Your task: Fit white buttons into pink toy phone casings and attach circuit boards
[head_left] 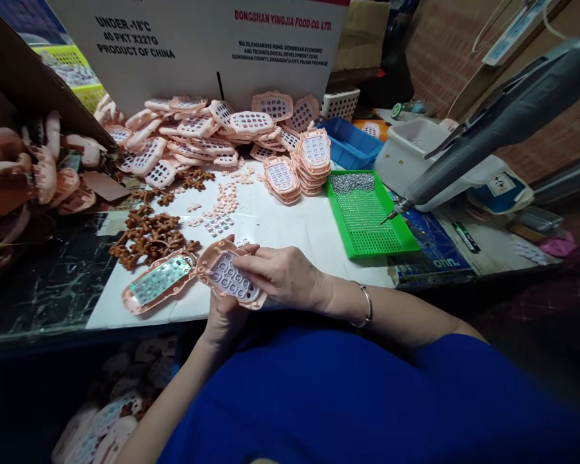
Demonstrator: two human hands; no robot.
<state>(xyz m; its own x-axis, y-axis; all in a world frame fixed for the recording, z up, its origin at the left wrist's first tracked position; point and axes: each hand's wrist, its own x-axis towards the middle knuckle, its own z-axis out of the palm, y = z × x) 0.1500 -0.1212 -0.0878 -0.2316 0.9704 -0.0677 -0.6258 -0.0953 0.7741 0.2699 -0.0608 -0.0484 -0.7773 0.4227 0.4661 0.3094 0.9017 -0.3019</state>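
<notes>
My left hand [226,316] grips a pink plastic shell [216,252] from below, its thumb on the near edge. A pale rubber keypad [229,277] lies inside that shell. From the right, my right hand [290,277] reaches over it, fingers pressed together at the keypad's upper right; whether they pinch a small part is hidden. Just left, a second pink shell with a green circuit board [162,281] rests on the white work surface [290,235]. Brown plastic parts [147,235] and small pale key pieces [225,200] lie beyond.
Pink shells [193,125] are heaped at the back, with stacked shells [315,154] beside them. A green tray [408,243] of small metal pieces stands right, under a hanging electric screwdriver [464,138]. Behind are a blue bin [350,151] and a white carton [198,64].
</notes>
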